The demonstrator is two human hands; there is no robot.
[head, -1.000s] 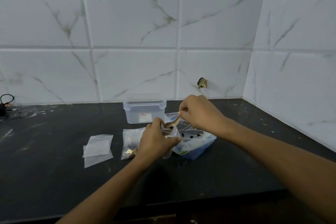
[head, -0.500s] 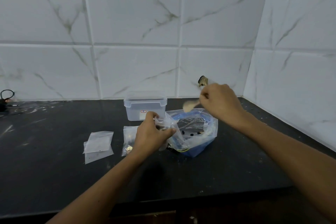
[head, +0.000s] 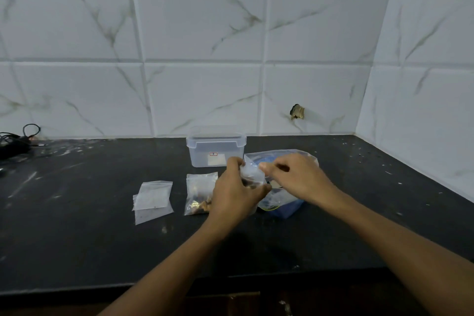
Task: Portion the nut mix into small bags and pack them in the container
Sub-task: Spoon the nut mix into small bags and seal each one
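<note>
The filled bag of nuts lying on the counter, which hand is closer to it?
Left. The left hand sits right beside the filled bag, partly covering its right edge. The right hand is farther right, over the big blue bag.

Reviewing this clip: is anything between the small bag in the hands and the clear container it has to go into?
Nothing visible lies between them. The small bag, gripped by the left hand and pinched by the right hand, sits just in front of the container. However, the container's lid looks closed, which would block packing.
</note>
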